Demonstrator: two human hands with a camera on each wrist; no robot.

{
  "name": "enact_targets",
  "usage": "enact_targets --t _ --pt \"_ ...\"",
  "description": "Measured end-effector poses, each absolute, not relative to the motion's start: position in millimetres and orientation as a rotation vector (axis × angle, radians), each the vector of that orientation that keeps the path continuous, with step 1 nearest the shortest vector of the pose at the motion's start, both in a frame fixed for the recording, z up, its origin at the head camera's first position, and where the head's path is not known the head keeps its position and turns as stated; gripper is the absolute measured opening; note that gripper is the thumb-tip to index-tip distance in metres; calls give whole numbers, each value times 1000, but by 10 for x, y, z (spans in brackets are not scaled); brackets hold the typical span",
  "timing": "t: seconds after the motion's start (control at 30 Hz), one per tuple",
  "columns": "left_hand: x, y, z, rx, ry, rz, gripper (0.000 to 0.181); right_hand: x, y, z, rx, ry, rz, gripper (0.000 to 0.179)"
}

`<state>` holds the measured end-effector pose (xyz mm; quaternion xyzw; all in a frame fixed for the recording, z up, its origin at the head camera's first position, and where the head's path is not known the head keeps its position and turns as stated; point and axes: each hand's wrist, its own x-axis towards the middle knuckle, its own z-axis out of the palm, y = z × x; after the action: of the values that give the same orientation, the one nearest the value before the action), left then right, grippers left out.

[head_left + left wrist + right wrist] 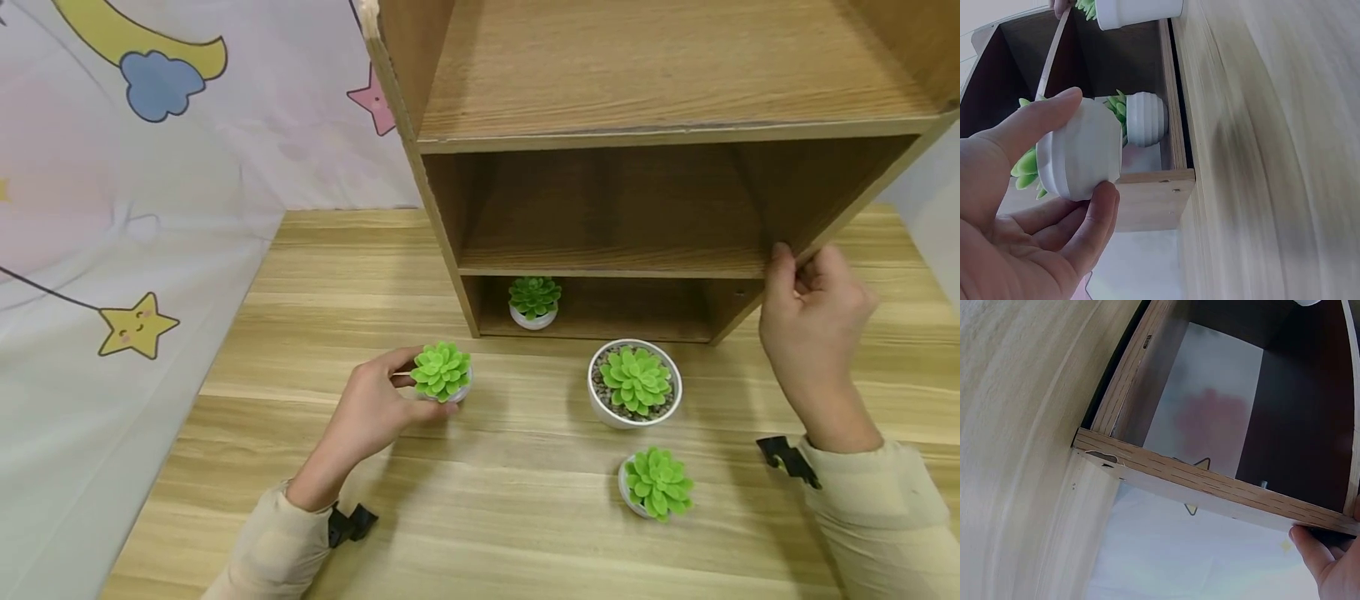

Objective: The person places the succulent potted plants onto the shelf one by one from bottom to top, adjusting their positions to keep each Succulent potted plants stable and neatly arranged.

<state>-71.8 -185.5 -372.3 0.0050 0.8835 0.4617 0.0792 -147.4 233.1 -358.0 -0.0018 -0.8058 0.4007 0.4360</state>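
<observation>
My left hand [375, 408] holds a small potted succulent [441, 372] between thumb and fingers, in front of the lower left corner of a wooden shelf unit [675, 137]. Seen from the left wrist, the white ribbed pot [1088, 150] is tilted, clear of the tabletop, with green leaves showing behind the thumb. My right hand [813, 333] grips the front edge of the unit's right side panel, near the middle board. Inside the bottom compartment, at its left end, stands another small succulent [534, 300] in a white pot.
A larger white bowl [600, 408] with a succulent and pebbles stands on the wooden table [510, 517] before the unit. Nearer me is another small potted succulent [658, 483]. A printed curtain [172, 250] hangs along the left and back.
</observation>
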Motion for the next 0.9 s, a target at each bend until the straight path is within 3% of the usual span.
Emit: enact_targets --t 0.9 --pt "-855 -1442 -3621 218 2646 1369 71 -1405 2418 -3470 62 -2158 1056 24"
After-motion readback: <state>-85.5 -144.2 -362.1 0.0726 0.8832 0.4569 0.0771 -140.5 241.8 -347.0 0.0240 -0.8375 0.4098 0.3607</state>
